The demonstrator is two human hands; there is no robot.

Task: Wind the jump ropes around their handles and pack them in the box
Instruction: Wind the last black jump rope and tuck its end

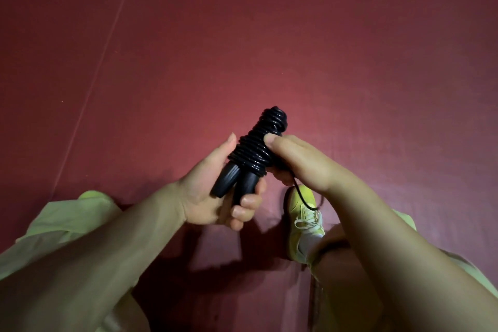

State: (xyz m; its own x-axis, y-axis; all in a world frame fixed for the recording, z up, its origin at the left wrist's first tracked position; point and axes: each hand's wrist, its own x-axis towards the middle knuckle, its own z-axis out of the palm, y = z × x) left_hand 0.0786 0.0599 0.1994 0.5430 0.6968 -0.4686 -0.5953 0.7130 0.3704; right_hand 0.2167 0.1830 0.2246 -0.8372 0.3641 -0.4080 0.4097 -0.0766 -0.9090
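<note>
Dim red floor (pixel 350 48) crossed by a thin pale seam (pixel 107 51)

A dark red floor (pixel 350 48) — a thin seam line crosses it — with a yellow-green sneaker (pixel 303 213) planted on it.

Open red floor (pixel 269 35) ahead and to both sides, shoe (pixel 304 221) (yellow-green) just below the hands

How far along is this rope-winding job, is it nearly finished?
Mostly wound: the black rope is coiled many times around the two handles, which the left hand grips side by side. In hand: the right hand presses the coils, with a short loose tail hanging below it over a yellow shoe. Left: tucking in that tail and packing; no box is in view.
</note>
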